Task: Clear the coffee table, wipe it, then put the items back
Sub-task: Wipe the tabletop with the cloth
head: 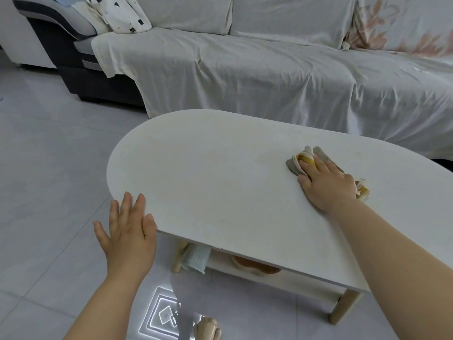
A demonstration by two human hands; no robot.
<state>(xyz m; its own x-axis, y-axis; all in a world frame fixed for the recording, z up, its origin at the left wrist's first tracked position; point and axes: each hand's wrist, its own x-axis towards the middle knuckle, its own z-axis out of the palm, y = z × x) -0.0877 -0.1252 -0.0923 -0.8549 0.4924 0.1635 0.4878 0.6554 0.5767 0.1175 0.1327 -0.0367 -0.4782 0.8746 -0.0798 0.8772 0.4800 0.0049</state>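
Right hand (328, 185) presses one cloth (295, 166); perhaps two items (196, 260) beneath table (220, 180).

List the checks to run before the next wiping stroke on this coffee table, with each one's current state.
1. Top cleared of items: ok. Only the cloth lies on the coffee table top.
2. Grip on the cloth: ok. The right hand presses it flat, fingers straight.
3. Left hand out of the stroke path: ok. The left hand is open at the near left edge, off the top.
4. Left half of the top already wiped: cannot tell. No streaks or wet marks show.
5. Items ready to go back: cannot tell. Only half-hidden things on the lower shelf are visible.
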